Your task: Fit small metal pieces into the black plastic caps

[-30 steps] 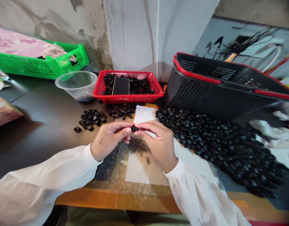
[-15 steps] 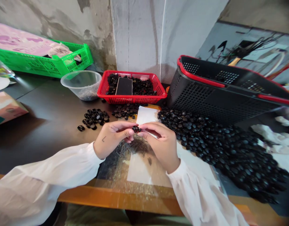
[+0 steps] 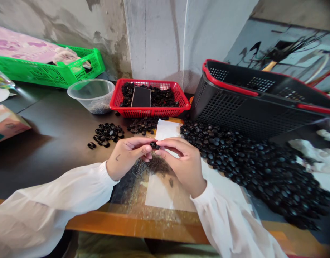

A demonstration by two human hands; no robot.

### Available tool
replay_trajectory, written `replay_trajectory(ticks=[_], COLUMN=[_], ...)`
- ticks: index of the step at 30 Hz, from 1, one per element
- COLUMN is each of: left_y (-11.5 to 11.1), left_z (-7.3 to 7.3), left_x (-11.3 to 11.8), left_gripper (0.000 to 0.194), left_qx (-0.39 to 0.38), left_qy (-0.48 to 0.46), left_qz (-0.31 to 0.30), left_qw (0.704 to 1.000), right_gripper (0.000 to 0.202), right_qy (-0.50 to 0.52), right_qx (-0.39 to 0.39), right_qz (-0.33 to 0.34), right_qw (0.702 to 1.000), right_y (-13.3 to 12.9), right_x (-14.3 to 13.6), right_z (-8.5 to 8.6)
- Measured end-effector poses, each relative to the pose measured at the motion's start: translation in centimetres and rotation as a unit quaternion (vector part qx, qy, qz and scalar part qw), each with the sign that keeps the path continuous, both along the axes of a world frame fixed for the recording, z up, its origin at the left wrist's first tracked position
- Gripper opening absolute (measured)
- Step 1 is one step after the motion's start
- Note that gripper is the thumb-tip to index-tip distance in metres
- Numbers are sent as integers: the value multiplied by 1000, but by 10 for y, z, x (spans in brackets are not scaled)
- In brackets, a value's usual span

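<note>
Between the fingertips of both hands is a small round black plastic part [image 3: 154,145], partly covered by the fingers. My left hand [image 3: 127,154] pinches it from the left, and my right hand [image 3: 182,157] grips its right side with thumb and forefinger. Just under the hands lies a heap of thin metal pins [image 3: 147,166] on the work surface. A white sheet of paper [image 3: 161,195] is spread below my right hand. To the left of my fingers sits a small group of black ring-like parts [image 3: 108,134].
A red basket [image 3: 150,111] at the back holds black parts and a phone [image 3: 141,96]. Beside it stands a clear plastic bowl [image 3: 91,94]. A large pile of black caps [image 3: 251,172] covers the right, before a black basket [image 3: 234,104]. A green crate [image 3: 53,73] stands far left.
Both hands stay nearly in place, still holding the black part. The part appears slightly turned between the fingertips. The camera view has shifted a little.
</note>
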State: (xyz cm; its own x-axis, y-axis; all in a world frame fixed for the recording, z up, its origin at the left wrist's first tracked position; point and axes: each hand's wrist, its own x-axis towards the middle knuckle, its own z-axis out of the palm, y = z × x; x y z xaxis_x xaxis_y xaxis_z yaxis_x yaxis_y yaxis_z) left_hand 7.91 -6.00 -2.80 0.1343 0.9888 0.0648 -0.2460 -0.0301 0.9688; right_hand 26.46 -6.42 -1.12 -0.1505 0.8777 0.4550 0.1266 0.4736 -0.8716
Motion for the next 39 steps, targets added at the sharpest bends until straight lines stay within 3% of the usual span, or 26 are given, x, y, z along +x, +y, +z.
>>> replay_trajectory(ticks=[9,18,39], left_y=[0,1,0], left_z=[0,3,4], left_x=[0,1,2], left_gripper=[25,32,24], left_qx=[11,4,45], left_qy=[-5,18,24], left_qz=[8,31,32], left_qw=[1000,999,998], right_gripper=[17,16,15], right_qy=[50,44,-7], right_qx=[-75,-93,-21], right_qz=[7,-2,1], right_qw=[996,995,1000], right_y=[2,1,-1], right_x=[0,-1,0], right_z=[1,2,3])
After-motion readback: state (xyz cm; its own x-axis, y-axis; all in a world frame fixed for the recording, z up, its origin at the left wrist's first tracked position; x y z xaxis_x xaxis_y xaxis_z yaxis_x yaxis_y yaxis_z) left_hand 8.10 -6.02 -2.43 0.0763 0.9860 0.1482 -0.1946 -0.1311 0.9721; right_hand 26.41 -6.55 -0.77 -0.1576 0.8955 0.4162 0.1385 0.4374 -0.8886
